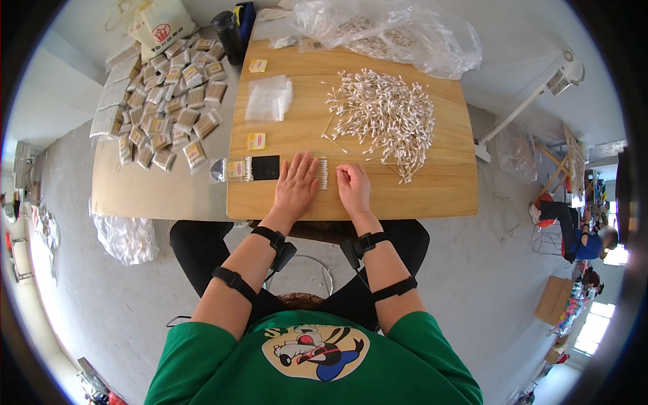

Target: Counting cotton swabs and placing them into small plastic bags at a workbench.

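My left hand (297, 183) lies flat, fingers stretched, over a row of cotton swabs (322, 174) near the table's front edge. The row's right end shows past its fingers. Just right of the row, my right hand (354, 187) rests on the wood with its fingers curled in; whatever they may hold is hidden. Against the left hand's other side lies a flat black rectangle (266, 168). It meets a clear bag (236, 169) that contains swabs and a yellow-and-white card. Beyond the right hand spreads a loose heap of cotton swabs (388, 118).
Clear empty bags (268, 98) and yellow cards (256, 141) lie on the wooden table (432, 199). Many packed swab bags (177, 101) cover the metal table at left, near a dark bottle (229, 37). A large plastic sack (405, 37) sits at the back; a white lamp (520, 115) stands right.
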A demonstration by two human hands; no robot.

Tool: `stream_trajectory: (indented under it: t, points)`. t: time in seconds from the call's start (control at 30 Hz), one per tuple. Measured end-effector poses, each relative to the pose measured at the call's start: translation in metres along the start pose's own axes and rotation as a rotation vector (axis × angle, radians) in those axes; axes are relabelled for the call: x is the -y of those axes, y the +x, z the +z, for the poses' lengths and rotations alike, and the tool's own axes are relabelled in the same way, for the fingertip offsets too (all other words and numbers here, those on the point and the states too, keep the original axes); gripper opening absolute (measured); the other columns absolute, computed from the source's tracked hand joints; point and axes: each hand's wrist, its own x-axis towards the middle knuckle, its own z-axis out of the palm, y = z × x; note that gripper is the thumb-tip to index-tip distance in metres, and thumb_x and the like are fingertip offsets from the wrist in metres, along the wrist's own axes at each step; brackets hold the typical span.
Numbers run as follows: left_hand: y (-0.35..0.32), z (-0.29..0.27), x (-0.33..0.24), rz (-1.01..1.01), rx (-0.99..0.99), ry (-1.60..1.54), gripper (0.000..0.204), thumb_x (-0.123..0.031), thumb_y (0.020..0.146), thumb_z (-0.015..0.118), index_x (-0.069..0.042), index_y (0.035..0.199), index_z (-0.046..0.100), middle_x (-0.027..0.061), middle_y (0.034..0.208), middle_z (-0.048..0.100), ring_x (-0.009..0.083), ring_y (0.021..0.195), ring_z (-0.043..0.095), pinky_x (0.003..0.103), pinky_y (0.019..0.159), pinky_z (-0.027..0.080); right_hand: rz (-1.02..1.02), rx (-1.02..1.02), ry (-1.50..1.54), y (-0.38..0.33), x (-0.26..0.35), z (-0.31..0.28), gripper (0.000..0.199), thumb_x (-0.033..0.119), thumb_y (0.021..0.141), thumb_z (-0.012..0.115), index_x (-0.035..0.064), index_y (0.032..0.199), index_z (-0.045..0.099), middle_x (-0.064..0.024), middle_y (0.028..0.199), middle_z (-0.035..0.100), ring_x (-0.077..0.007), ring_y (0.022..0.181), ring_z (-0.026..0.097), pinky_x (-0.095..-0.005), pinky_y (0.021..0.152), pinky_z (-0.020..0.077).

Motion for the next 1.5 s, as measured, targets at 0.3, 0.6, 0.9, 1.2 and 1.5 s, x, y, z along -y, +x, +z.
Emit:
stream_trajectory:
  t: [0.3, 0.6, 0.9, 1.2, 1.5]
  points:
    - [-0.002, 0.0, 0.0, -0.015, 0.011, 0.009, 0.053, -0.035, 0.098, 0.047, -0.014, 0.147, 0.041, 0.0087, 0.155, 0.035, 0.0286, 0.145, 0.029, 0.05, 0.118, 0.021, -0.502, 0.184, -0.546, -0.037, 0.031, -0.011, 0.037, 0.007, 0.085, 0.064, 0.0035, 0.122, 0.062, -0.016, 0.127, 0.056, -0.0345, 0.118, 0.054, -0.0415, 0.096, 0.0475]
    - [0.0, -0.004, 0.001, -0.023, 0.025, -0.04, 0.053, -0.034, 0.1, 0.044, -0.011, 0.147, 0.041, 0.0079, 0.155, 0.036, 0.0285, 0.145, 0.029, 0.049, 0.118, 0.021, -0.182, 0.183, -0.264, 0.026, 0.004, -0.002, 0.005, 0.008, 0.086, 0.063, 0.0058, 0.091, 0.064, -0.0115, 0.092, 0.064, -0.0347, 0.089, 0.06, -0.0451, 0.077, 0.0494]
    - [-0.001, -0.009, -0.003, -0.02, 0.027, -0.048, 0.053, -0.034, 0.1, 0.042, -0.008, 0.147, 0.04, 0.0086, 0.154, 0.036, 0.0276, 0.144, 0.03, 0.048, 0.119, 0.021, -0.349, 0.379, -0.436, 0.05, 0.009, -0.001, 0.002, 0.007, 0.085, 0.06, 0.0066, 0.086, 0.062, -0.0101, 0.09, 0.062, -0.0326, 0.09, 0.061, -0.0439, 0.074, 0.0512]
    - [-0.001, -0.007, -0.003, -0.035, 0.055, -0.029, 0.056, -0.034, 0.101, 0.04, -0.005, 0.148, 0.036, 0.009, 0.155, 0.035, 0.0258, 0.145, 0.029, 0.048, 0.119, 0.019, -0.25, 0.29, -0.442, 0.044, -0.004, -0.014, 0.003, 0.007, 0.083, 0.063, 0.0069, 0.085, 0.061, -0.011, 0.089, 0.062, -0.0331, 0.089, 0.06, -0.0444, 0.074, 0.0511]
    - [-0.002, -0.003, -0.002, -0.036, 0.03, -0.061, 0.057, -0.035, 0.101, 0.041, -0.005, 0.149, 0.035, 0.0084, 0.155, 0.035, 0.0237, 0.145, 0.029, 0.047, 0.12, 0.019, -0.232, 0.205, -0.508, 0.039, -0.012, -0.022, 0.009, 0.008, 0.084, 0.065, 0.0073, 0.088, 0.058, -0.0114, 0.089, 0.06, -0.0351, 0.087, 0.059, -0.0456, 0.072, 0.0488]
